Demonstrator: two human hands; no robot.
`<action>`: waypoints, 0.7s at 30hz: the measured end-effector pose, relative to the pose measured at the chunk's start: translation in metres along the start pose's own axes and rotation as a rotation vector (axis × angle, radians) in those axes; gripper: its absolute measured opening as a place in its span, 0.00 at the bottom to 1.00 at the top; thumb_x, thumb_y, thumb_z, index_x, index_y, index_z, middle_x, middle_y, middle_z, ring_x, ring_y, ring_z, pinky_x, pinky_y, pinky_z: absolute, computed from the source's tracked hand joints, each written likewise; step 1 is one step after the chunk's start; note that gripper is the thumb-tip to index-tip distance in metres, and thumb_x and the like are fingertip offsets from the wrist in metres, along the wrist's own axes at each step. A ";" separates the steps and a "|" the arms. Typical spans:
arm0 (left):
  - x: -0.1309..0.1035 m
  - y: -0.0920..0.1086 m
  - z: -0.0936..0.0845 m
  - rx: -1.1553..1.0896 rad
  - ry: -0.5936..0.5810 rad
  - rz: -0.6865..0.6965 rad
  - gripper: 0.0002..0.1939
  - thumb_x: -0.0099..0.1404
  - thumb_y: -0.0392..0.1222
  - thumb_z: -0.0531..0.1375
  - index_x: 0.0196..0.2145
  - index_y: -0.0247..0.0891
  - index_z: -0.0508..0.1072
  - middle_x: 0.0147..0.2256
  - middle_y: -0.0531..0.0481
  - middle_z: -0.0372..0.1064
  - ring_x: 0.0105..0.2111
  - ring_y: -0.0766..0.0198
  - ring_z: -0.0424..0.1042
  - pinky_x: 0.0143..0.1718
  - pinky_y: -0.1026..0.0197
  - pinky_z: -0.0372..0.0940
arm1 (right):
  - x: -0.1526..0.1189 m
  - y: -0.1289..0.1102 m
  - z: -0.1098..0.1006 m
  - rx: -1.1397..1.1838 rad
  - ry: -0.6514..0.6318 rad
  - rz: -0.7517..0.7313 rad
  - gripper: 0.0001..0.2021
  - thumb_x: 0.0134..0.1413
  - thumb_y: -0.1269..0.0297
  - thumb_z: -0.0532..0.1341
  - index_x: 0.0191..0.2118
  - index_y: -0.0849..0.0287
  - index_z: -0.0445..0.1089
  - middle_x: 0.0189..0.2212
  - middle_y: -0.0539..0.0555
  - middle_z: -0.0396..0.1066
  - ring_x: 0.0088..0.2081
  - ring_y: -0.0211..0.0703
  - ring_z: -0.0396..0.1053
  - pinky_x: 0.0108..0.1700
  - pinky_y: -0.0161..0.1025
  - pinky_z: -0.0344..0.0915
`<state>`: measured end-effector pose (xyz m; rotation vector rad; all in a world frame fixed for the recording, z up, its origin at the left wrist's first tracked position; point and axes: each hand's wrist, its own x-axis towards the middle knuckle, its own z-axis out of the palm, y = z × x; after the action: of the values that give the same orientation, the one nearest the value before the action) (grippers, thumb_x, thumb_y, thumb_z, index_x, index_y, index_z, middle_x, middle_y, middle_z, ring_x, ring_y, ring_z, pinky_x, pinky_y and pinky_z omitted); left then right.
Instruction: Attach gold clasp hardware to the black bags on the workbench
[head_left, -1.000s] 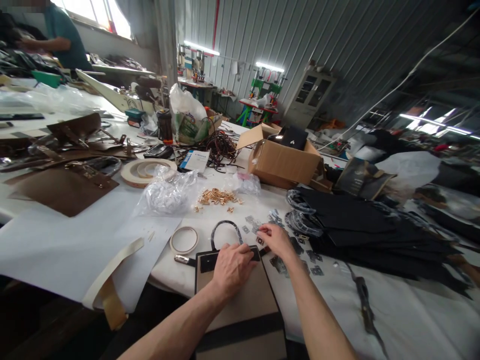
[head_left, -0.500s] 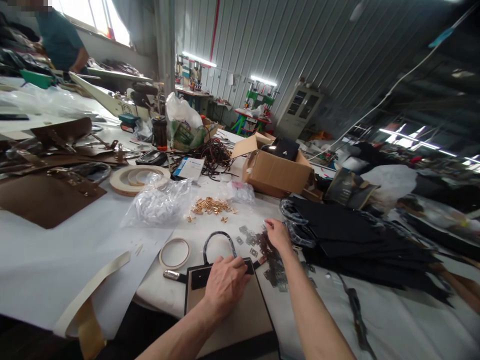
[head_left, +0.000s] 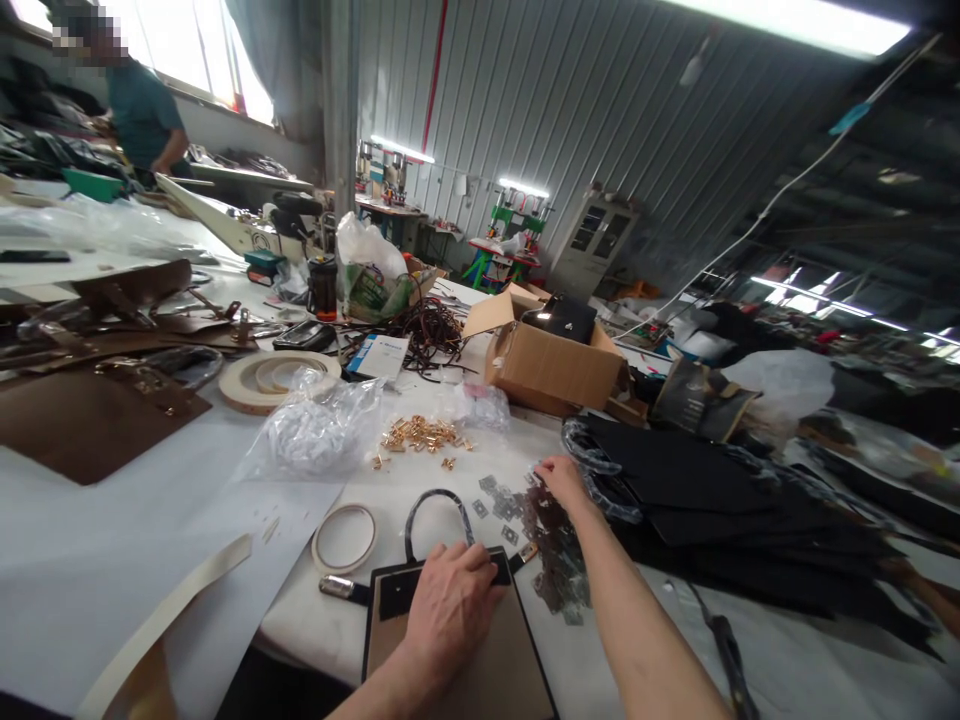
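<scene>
A tan panel with black edges (head_left: 502, 655) and a dark looped handle (head_left: 437, 497) lies at the front. My left hand (head_left: 454, 600) rests over its black top strip, fingers curled and pressed together; anything beneath them is hidden. Right of the handle, my right hand (head_left: 559, 480) is pinched at the upper edge of a pile of small metal plates (head_left: 559, 570); what its fingertips hold is too small to name. Metal-ended straps (head_left: 339, 587) stick out on both sides of the panel. Gold-coloured fittings (head_left: 424, 434) lie in a heap beyond.
A tape roll (head_left: 344, 538) lies left of the handle, near a plastic bag of white pieces (head_left: 319, 425). Black panels (head_left: 720, 480) are stacked at right, behind a dark-handled tool (head_left: 727, 650). A cardboard box (head_left: 555, 365) stands farther back. A person (head_left: 146, 115) is at far left.
The camera view has tilted upward, so most of the table sits lower in the picture. My left hand stays on the panel and my right hand stays at the upper edge of the plates.
</scene>
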<state>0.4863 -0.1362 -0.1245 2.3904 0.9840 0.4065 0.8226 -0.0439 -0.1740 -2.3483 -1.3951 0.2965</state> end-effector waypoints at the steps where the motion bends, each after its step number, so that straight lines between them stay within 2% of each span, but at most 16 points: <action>1: 0.000 0.000 0.000 -0.002 0.001 -0.003 0.06 0.72 0.47 0.62 0.43 0.47 0.79 0.41 0.53 0.75 0.43 0.57 0.71 0.44 0.52 0.59 | 0.002 -0.001 0.001 -0.005 -0.004 0.012 0.06 0.49 0.65 0.66 0.25 0.58 0.77 0.27 0.57 0.79 0.35 0.48 0.77 0.42 0.38 0.70; 5: 0.000 0.000 0.001 -0.013 0.008 -0.007 0.06 0.72 0.48 0.62 0.41 0.46 0.78 0.41 0.53 0.75 0.43 0.57 0.71 0.44 0.52 0.59 | 0.007 -0.004 0.003 -0.008 -0.019 0.029 0.04 0.47 0.67 0.66 0.30 0.57 0.80 0.31 0.56 0.81 0.36 0.47 0.78 0.43 0.37 0.70; 15: 0.000 -0.002 0.001 -0.014 -0.002 0.006 0.08 0.72 0.49 0.62 0.45 0.47 0.78 0.42 0.52 0.75 0.44 0.57 0.71 0.44 0.52 0.59 | 0.006 -0.001 -0.009 -0.018 -0.152 -0.012 0.09 0.49 0.70 0.65 0.38 0.58 0.81 0.30 0.51 0.80 0.33 0.42 0.77 0.39 0.36 0.70; 18: -0.001 -0.002 0.002 -0.023 0.015 -0.003 0.08 0.72 0.49 0.62 0.46 0.48 0.78 0.42 0.52 0.75 0.44 0.57 0.71 0.44 0.51 0.59 | 0.009 0.001 -0.010 -0.064 -0.205 0.014 0.06 0.55 0.70 0.66 0.39 0.60 0.79 0.29 0.50 0.78 0.30 0.38 0.75 0.37 0.36 0.70; 20: -0.001 -0.002 0.003 -0.029 0.018 -0.005 0.08 0.72 0.49 0.63 0.45 0.48 0.78 0.42 0.53 0.75 0.44 0.57 0.71 0.44 0.51 0.59 | 0.013 0.001 -0.010 -0.101 -0.247 0.037 0.03 0.61 0.67 0.66 0.38 0.61 0.76 0.29 0.49 0.76 0.28 0.37 0.72 0.37 0.37 0.71; 21: -0.001 -0.002 0.003 -0.032 0.018 -0.005 0.07 0.72 0.49 0.63 0.45 0.48 0.78 0.42 0.53 0.75 0.44 0.57 0.71 0.43 0.51 0.59 | 0.015 0.000 -0.010 -0.119 -0.269 0.046 0.05 0.63 0.65 0.66 0.38 0.62 0.75 0.28 0.48 0.75 0.28 0.36 0.72 0.37 0.37 0.71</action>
<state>0.4858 -0.1368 -0.1284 2.3591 0.9833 0.4399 0.8334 -0.0332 -0.1646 -2.5133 -1.5182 0.5762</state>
